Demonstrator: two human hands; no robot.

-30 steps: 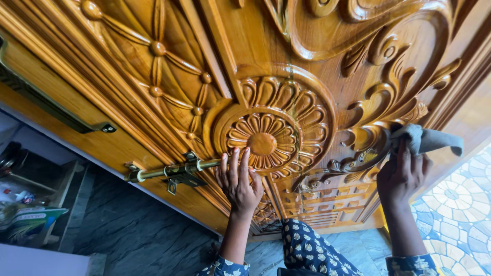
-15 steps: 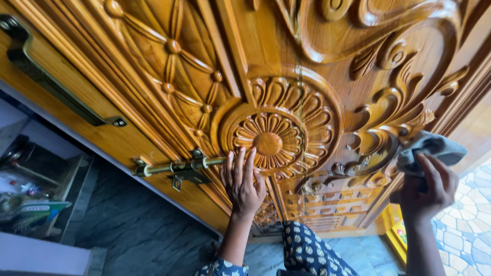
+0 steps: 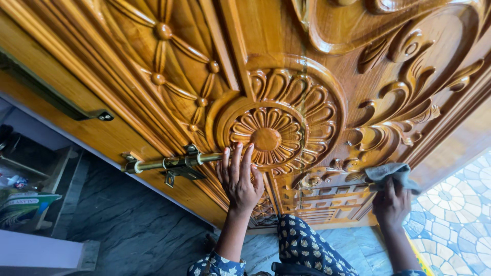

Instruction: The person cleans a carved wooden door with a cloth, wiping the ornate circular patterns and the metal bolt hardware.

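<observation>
Your right hand (image 3: pixel 391 203) has dropped since the earlier frames — it was up at the scroll carving (image 3: pixel 394 130) with the cloth, and now it sits lower, at the fretwork panel (image 3: pixel 332 202) near the door's bottom edge. Its fingers are closed on the grey cloth (image 3: pixel 391 174), which bunches above your knuckles and presses against the wood just right of that panel. The wrist is straight and the forearm rises from the lower right.

Your left hand (image 3: pixel 239 179) has barely shifted. It lies flat against the door (image 3: pixel 276 41), fingers straight and slightly spread, holding nothing; the fingertips reach the lower rim of the round flower medallion (image 3: pixel 266 138), right beside the end of the brass bolt (image 3: pixel 169 163). The arm comes straight up from below, its patterned sleeve at the bottom edge.

Further out, a dark pull handle (image 3: pixel 61 105) runs along the door's left side, the floor below is grey stone, and a coloured mosaic floor (image 3: pixel 455 214) shows at the right.
</observation>
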